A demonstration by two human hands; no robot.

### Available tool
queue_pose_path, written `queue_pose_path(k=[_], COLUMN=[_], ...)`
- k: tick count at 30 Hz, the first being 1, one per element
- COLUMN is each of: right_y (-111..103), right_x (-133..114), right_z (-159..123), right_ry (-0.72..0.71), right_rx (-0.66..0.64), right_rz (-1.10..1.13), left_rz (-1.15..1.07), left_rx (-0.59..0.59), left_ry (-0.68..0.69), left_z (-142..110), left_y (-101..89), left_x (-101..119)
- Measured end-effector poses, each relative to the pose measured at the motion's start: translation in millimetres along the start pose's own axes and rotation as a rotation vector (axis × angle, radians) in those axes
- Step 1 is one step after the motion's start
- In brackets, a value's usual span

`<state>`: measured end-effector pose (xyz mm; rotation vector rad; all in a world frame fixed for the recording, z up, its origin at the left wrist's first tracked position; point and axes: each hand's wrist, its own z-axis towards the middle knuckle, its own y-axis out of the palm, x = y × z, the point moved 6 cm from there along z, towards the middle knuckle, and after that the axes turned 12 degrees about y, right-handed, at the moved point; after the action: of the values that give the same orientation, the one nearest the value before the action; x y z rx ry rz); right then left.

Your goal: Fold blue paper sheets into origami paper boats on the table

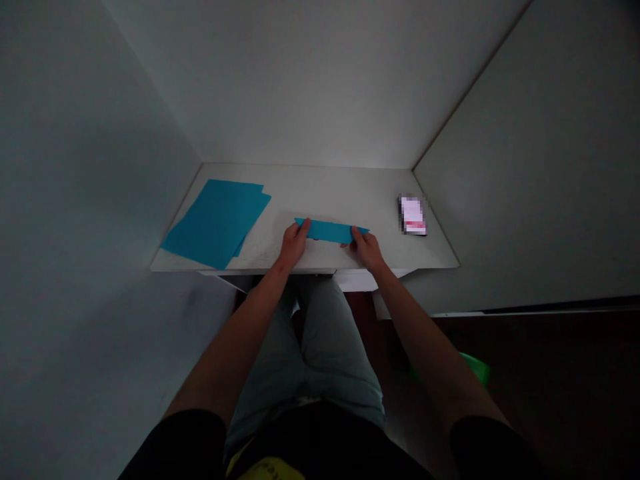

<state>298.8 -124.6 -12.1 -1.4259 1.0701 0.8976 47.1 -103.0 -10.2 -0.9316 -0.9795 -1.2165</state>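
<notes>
A narrow blue strip of folded paper (330, 232) stretches between my two hands, just above the front half of the white desk. My left hand (294, 243) pinches its left end, thumb on top. At the other end, my right hand (367, 248) grips it the same way, with the thumb over the upper face and the fingers beneath. Both ends of the strip come to slanted points. To the left on the desk lie a few overlapping blue paper sheets (215, 223), apart from my hands.
A phone (413, 215) with a lit, blurred screen lies at the desk's right side. Walls enclose the white desk (330, 180) at the left, back and right. Below the front edge is a drawer (355, 281). A green object (475, 368) sits low at the right.
</notes>
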Motion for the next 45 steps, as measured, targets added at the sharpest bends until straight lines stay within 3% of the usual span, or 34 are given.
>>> queue_pose_path(k=[5,10,15,21,26,29,32,37,45], right_y=[0.4,-0.7,5.1,7.8,11.6,14.9,13.4,-9.9,-83.8], right_x=[5.1,1.0,-5.7,-6.0,-0.1,2.0,1.9,-4.3,-20.1], right_z=[3.6,2.4,-3.2,-6.4,-7.3,-10.5,-13.2,1.7,73.8], right_ry=[0.045,0.004,-0.056,-0.112,-0.076,-0.06,-0.075,-0.092,0.032], right_rx=[0.016,0.039,-0.051,-0.07,-0.127,-0.165,-0.108,0.081,0.28], right_rz=[0.052,0.077,0.116,0.11,0.054,0.005,-0.015,-0.135,-0.431], left_rz=[-0.07,-0.039,-0.024,0.021,0.038,0.005,-0.022,0.044,0.113], left_rx=[0.133,0.148,0.168,0.167,0.109,0.139,0.182,0.108,0.009], left_ry=[0.036,0.061,0.067,0.068,0.067,0.062,0.064,0.088,0.064], left_z=[1.0,-1.0,-1.5,10.6,20.6,20.9,19.6,19.2,17.2], left_y=[-3.9,-8.1,-12.8,-21.5,-26.8,-26.0,-24.2,-18.4,-13.2], left_x=[4.6,11.5,14.2,16.2,13.9,9.4,4.3,2.1,6.2])
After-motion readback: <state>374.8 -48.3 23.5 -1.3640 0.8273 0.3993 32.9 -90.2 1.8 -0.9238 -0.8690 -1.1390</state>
